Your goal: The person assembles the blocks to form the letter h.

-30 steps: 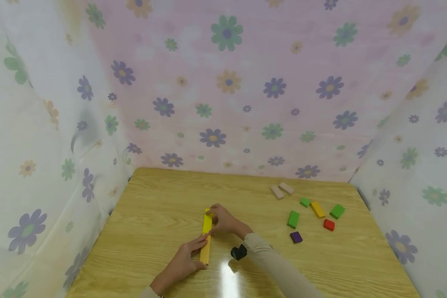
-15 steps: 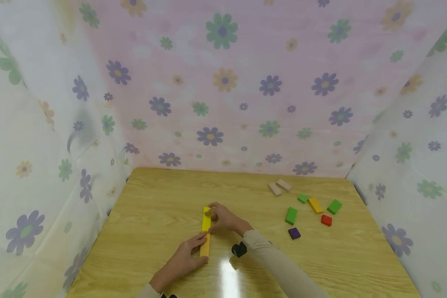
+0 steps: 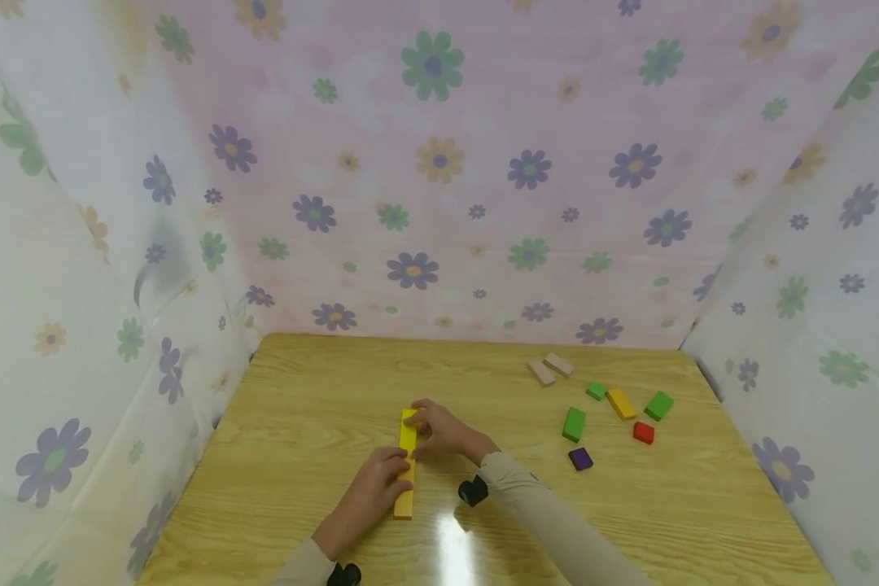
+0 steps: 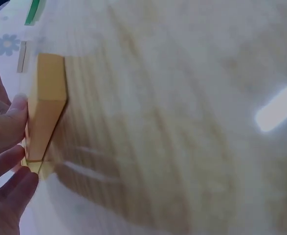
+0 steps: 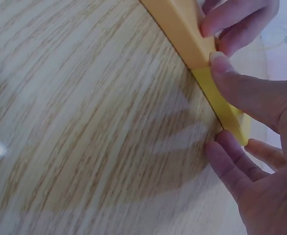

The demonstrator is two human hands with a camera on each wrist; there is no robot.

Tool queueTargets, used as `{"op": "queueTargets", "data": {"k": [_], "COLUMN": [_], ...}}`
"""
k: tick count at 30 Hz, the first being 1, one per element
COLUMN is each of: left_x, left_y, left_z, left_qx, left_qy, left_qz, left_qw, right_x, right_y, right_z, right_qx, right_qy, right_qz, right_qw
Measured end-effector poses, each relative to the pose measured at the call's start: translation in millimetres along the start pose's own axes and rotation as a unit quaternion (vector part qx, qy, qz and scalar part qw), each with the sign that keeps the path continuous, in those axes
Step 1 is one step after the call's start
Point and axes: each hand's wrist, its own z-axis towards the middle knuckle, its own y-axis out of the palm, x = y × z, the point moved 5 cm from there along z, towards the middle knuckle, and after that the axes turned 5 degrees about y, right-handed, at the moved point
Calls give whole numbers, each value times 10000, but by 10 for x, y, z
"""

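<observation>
Two blocks lie end to end in one line on the table, a yellow block (image 3: 408, 431) farther off and an orange block (image 3: 404, 505) nearer me. My right hand (image 3: 443, 431) pinches the yellow block between thumb and fingers; the right wrist view shows its thumb (image 5: 224, 68) beside the seam and other fingers around the far end. My left hand (image 3: 369, 488) lies along the left of the orange block, thumb and fingertips touching its long side near the seam. The near end of the orange block (image 4: 50, 78) is uncovered in the left wrist view.
To the right lie a green block (image 3: 575, 424), a purple block (image 3: 580, 459), a red block (image 3: 643, 432) and another orange block (image 3: 620, 403), with smaller green pieces nearby. Two plain wooden blocks (image 3: 541, 373) sit farther back. Flowered cloth (image 3: 439, 244) surrounds the wooden table (image 3: 322, 382).
My left thumb has left the near end of the orange block and shifted forward along its side, the hand moving away from me. My right hand has stayed on the yellow block.
</observation>
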Motion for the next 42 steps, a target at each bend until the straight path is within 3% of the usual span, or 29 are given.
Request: {"op": "queueTargets", "data": {"k": [3, 7, 18, 26, 33, 38, 42], "left_x": [-12, -10, 26, -34, -65, -52, -58], "left_y": [24, 43, 9, 32, 31, 40, 40], "left_z": [47, 60, 41, 35, 25, 50, 66], "left_qx": [-18, -296, -711, -712, -728, -917, -1092], "left_qy": [62, 60, -130, -60, -37, 126, 64], "left_qz": [166, 227, 181, -82, -124, 90, 82], "left_qw": [9998, 9993, 9972, 9974, 9973, 9957, 9940], "right_x": [8, 56, 320, 478, 546, 633, 725], "right_y": [-24, -73, -501, -819, -1014, -1115, -1162], "right_z": [-6, -47, -322, -596, -788, -896, -964], "right_qx": [45, 164, 452, 715, 872, 1076, 1204], "right_qy": [-70, -95, 349, 363, 393, 368, 339], "right_qz": [-221, -459, 161, 289, 156, -22, -43], "right_qw": [9997, 9988, 9982, 9964, 9953, 9935, 9921]}}
